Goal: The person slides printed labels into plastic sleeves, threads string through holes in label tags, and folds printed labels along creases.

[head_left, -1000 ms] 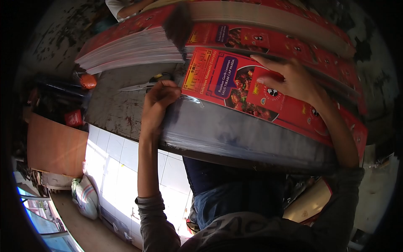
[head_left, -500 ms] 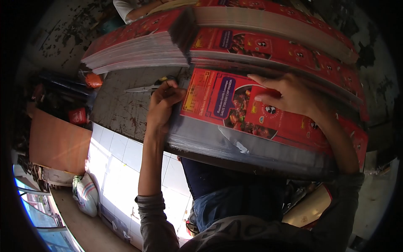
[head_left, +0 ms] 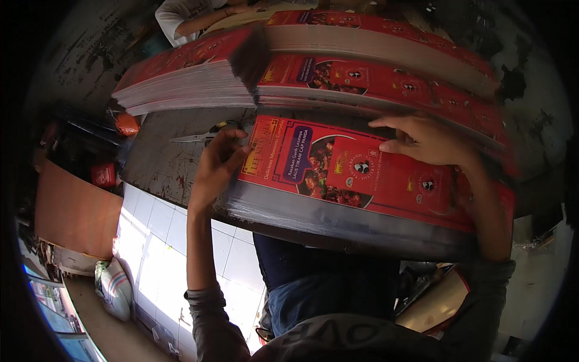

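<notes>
A stack of long red printed sheets (head_left: 395, 188) with a food picture lies in front of me, its pale layered edge facing my body. Beside the stack's left end is my left hand (head_left: 218, 161), its thumb and forefinger curved and apart near the top sheet's edge. My right hand (head_left: 425, 140) is over the sheet's far side, thumb and forefinger stretched out and apart; neither hand visibly grips anything. Behind my left hand, a pair of scissors (head_left: 196, 137) lies on the worn table (head_left: 158, 158).
More red sheet stacks stand behind: one at left (head_left: 181, 66), one in the middle (head_left: 386, 81), one farther back (head_left: 374, 43). Another person's arm (head_left: 208, 21) shows at the top. A brown board (head_left: 78, 205) and a white sack (head_left: 114, 289) are at lower left.
The view has shifted, so the stacks sit further left and lower. My left thumb and forefinger have parted from their pinch at the sheet's edge. My right hand stays spread over the sheet.
</notes>
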The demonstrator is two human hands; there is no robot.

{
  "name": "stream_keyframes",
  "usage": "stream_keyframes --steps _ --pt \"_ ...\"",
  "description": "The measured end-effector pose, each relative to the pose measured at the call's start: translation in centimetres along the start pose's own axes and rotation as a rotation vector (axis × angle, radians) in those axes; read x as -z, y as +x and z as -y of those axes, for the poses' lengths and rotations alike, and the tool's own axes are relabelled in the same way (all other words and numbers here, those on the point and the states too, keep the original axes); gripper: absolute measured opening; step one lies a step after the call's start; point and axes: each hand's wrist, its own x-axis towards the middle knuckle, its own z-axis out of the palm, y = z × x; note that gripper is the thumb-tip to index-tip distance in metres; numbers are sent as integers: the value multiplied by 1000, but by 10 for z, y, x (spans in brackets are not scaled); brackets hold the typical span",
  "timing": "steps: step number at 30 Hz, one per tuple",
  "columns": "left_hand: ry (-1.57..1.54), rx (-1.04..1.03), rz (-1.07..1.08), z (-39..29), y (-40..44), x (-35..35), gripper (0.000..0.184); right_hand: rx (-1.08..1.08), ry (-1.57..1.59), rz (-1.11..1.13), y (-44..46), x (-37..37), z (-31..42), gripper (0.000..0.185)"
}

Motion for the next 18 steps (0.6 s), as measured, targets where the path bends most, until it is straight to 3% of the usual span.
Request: stream_keyframes --steps 4,7,9,11,12,14,18 --pt "279 -51 -38 0 -6 4 28 -157 -71 102 -44 14 -7 42" --pt "483 -88 -132 -23 -16 -6 27 -240 -20 -44 -92 9 -16 41" --pt "536 -63 -105 -40 -17 -14 26 -207 -152 -258 -124 3 -24 41" --pt "781 -390 -186 -47 -12 -22 27 -238 -198 -338 -153 -6 -37 46" --pt "772 -396 -185 -50 -6 -24 27 -289 -135 -392 -164 -8 -40 48" --pt "605 -505 49 -54 8 -26 29 -345 -74 -442 -180 -14 -44 51" --pt "587 -549 162 -45 23 -29 31 -437 -134 -552 -194 -27 -52 54"
